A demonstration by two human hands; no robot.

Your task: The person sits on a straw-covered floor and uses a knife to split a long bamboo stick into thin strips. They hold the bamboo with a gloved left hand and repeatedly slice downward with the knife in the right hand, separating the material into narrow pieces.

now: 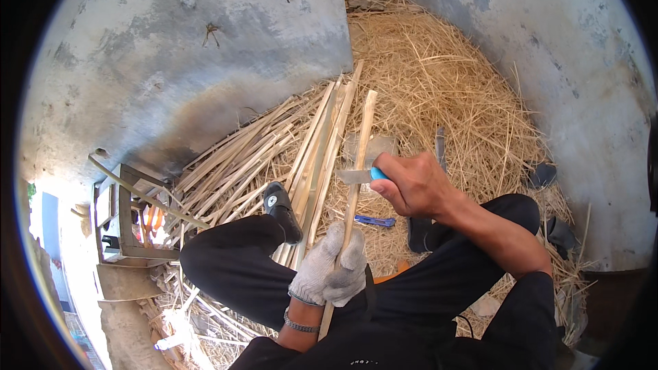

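My left hand (334,268), in a pale knitted glove, is closed round the lower part of a bamboo strip (364,125). The strip slants up and away from my lap, its far end free. In my bare right hand (423,183) is a knife (354,177) with a bright blue handle. Its blade points left and lies across the strip, a little beyond the glove. On the shavings below my right hand rests a blue utility knife (375,220). Several long split bamboo strips (321,147) lie beside my left foot.
A heap of straw-like shavings (445,75) fills the corner between two grey walls (219,34). More bamboo strips (236,154) are piled at the left. A wooden stool (130,253) stands near the left edge. A dark narrow tool (440,147) lies beyond my right hand.
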